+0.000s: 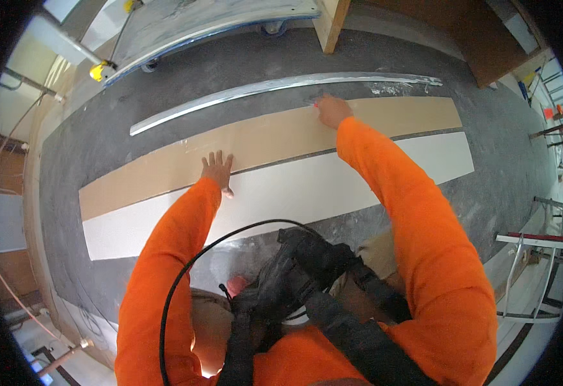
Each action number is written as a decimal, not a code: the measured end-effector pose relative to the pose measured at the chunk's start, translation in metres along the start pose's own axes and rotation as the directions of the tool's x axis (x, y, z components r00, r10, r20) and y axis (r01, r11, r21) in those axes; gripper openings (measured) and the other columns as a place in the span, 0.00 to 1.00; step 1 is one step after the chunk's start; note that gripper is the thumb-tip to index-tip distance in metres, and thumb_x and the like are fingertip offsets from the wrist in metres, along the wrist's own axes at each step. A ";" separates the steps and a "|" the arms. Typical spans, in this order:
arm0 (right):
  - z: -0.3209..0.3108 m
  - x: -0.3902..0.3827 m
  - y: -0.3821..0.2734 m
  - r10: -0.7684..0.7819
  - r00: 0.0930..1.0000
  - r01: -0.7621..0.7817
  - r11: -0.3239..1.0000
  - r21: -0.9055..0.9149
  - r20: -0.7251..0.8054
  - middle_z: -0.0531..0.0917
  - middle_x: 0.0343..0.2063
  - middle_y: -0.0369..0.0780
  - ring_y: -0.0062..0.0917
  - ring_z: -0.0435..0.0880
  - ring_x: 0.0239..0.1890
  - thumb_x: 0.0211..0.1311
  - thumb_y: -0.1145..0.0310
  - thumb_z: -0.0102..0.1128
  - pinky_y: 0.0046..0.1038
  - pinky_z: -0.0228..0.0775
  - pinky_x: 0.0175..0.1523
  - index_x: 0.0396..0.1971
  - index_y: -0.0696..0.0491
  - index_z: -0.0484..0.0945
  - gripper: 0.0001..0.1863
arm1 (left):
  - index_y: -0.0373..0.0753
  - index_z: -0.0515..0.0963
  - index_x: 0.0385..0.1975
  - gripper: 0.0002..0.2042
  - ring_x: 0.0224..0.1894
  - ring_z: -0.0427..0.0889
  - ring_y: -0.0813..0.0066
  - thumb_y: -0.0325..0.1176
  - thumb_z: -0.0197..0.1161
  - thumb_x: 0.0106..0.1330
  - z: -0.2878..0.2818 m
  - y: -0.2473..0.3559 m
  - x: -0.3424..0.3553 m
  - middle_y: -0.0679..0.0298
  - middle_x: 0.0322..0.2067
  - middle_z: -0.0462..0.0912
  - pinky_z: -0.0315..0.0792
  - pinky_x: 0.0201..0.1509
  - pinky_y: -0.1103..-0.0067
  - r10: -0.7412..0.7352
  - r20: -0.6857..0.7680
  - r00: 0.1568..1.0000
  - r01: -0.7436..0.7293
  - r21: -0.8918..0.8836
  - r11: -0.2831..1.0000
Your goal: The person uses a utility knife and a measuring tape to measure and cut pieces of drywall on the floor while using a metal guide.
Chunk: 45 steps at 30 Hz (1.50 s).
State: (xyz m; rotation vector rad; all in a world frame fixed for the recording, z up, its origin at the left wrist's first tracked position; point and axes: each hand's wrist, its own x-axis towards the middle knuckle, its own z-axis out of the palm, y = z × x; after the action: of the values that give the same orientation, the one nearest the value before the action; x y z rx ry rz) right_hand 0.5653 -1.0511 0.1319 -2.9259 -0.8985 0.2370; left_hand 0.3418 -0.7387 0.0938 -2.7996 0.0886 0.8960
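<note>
Two long strips of what looks like plasterboard lie side by side on a dark grey surface, a narrow dark gap between them. The farther strip is a tan-faced board [268, 137]; the nearer one is a white-faced board [294, 185]. My left hand [217, 172] lies open with fingers spread, resting across the gap on both boards. Farther right, my right hand [334, 112] is closed at the tan board's far edge. A small reddish bit shows at its fingers; what it holds is too small to name.
Beyond the boards lies a long pale metal bar [281, 85], with white crumbs [400, 87] near its right end. A wheeled platform [210, 32] stands at the back, beside a wooden post [330, 29]. A metal-framed stand [539, 241] is at the right.
</note>
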 end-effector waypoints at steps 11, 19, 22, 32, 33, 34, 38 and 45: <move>0.030 0.121 0.087 0.208 0.978 -0.208 0.975 -0.077 -0.008 0.66 0.63 0.47 0.45 0.77 0.55 0.61 0.76 0.49 0.43 0.72 0.57 0.64 0.47 0.62 0.29 | 0.25 0.42 0.68 0.68 0.67 0.51 0.27 0.53 0.82 0.31 0.006 0.014 0.024 0.30 0.67 0.44 0.58 0.67 0.52 -0.055 0.104 0.993 0.054 0.009 0.998; 0.019 0.136 0.114 0.087 0.993 -0.060 0.953 -0.296 0.079 0.73 0.55 0.46 0.43 0.81 0.49 0.62 0.72 0.52 0.41 0.77 0.49 0.52 0.51 0.74 0.18 | 0.22 0.42 0.67 0.68 0.70 0.42 0.30 0.59 0.78 0.32 0.015 0.009 0.037 0.36 0.68 0.46 0.41 0.72 0.49 0.069 0.149 0.986 -0.078 0.059 0.995; 0.000 0.097 0.125 -0.059 0.995 0.027 0.935 -0.354 -0.082 0.74 0.51 0.45 0.43 0.83 0.42 0.61 0.70 0.54 0.41 0.78 0.45 0.47 0.52 0.75 0.14 | 0.22 0.41 0.67 0.66 0.72 0.38 0.36 0.58 0.77 0.37 0.005 0.025 0.038 0.42 0.70 0.45 0.32 0.73 0.50 0.109 0.167 0.980 -0.120 0.058 0.991; -0.106 -0.199 0.073 0.120 0.990 -0.123 0.992 0.039 0.081 0.71 0.45 0.44 0.44 0.81 0.35 0.59 0.66 0.58 0.42 0.76 0.36 0.47 0.53 0.71 0.17 | 0.21 0.31 0.67 0.74 0.71 0.38 0.33 0.65 0.75 0.32 0.034 0.002 0.045 0.32 0.68 0.37 0.40 0.73 0.54 0.071 0.163 0.984 -0.104 0.201 0.974; -0.100 -0.231 0.069 0.185 0.978 -0.193 0.978 0.083 0.096 0.71 0.45 0.44 0.43 0.81 0.36 0.58 0.66 0.60 0.42 0.76 0.36 0.47 0.53 0.71 0.17 | 0.21 0.31 0.66 0.75 0.71 0.37 0.33 0.66 0.75 0.31 0.029 0.002 0.049 0.32 0.68 0.37 0.40 0.73 0.54 0.046 0.172 0.984 -0.083 0.215 0.973; -0.090 -0.261 0.064 0.242 0.963 -0.256 0.958 0.128 0.117 0.71 0.45 0.44 0.43 0.82 0.36 0.57 0.65 0.61 0.42 0.75 0.37 0.47 0.52 0.71 0.18 | 0.21 0.30 0.66 0.75 0.71 0.37 0.33 0.67 0.75 0.31 0.029 0.004 0.048 0.32 0.68 0.36 0.40 0.74 0.55 0.015 0.185 0.983 -0.058 0.226 0.972; -0.048 -0.376 0.025 0.403 0.911 -0.411 0.865 0.288 0.088 0.72 0.43 0.43 0.44 0.81 0.33 0.57 0.65 0.61 0.42 0.76 0.35 0.46 0.52 0.69 0.18 | 0.21 0.31 0.66 0.73 0.70 0.44 0.35 0.64 0.76 0.35 0.016 0.028 0.044 0.35 0.69 0.42 0.48 0.73 0.61 -0.103 0.231 0.968 0.021 0.331 0.944; 0.021 -0.455 -0.049 0.673 0.728 -0.653 0.623 0.431 0.132 0.73 0.44 0.42 0.42 0.82 0.35 0.56 0.61 0.63 0.40 0.76 0.34 0.50 0.49 0.70 0.22 | 0.29 0.40 0.69 0.58 0.69 0.58 0.50 0.52 0.73 0.49 -0.008 0.050 0.052 0.43 0.68 0.53 0.59 0.70 0.67 -0.042 0.124 0.991 0.054 -0.091 0.994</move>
State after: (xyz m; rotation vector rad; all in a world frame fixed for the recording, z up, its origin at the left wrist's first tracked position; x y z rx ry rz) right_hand 0.1630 -1.2656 0.1740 -2.6375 0.2909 0.3576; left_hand 0.3826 -0.7888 0.0610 -2.8110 -0.0404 1.0843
